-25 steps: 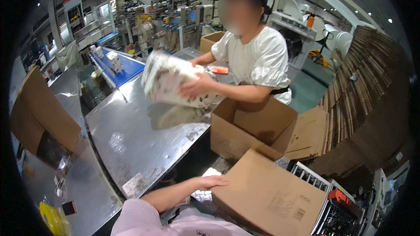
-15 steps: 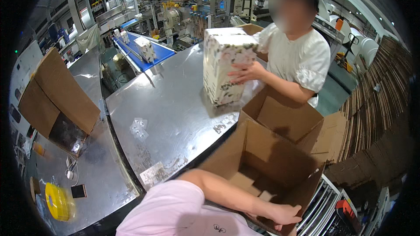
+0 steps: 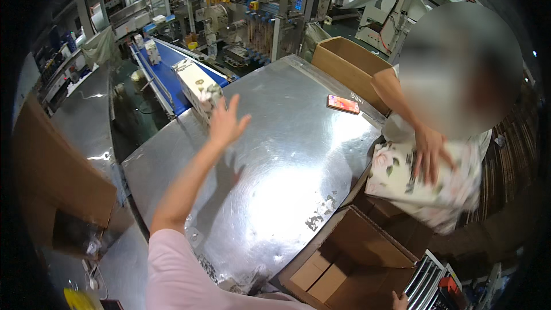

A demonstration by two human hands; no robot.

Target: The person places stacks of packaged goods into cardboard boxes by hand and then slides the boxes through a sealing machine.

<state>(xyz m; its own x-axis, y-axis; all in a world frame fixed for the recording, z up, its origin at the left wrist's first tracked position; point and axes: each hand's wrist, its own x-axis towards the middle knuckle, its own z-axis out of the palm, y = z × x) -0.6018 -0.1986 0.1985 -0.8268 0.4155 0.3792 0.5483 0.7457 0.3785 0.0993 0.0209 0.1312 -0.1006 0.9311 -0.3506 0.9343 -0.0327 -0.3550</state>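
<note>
The left hand (image 3: 225, 126) had moved from the carton (image 3: 367, 235) to the flowered pack (image 3: 198, 85) at the blue belt's (image 3: 165, 74) end, fingers spread; for the right hand (image 3: 400, 300), I could not tell.

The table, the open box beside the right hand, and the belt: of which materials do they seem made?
Table: metal, probably steel, smooth but scuffed; it reflects bright glare.
Box: matt brown cardboard, judging by its colour and creased folds.
Belt: flat blue, perhaps plastic or rubber; I cannot tell which.
</note>
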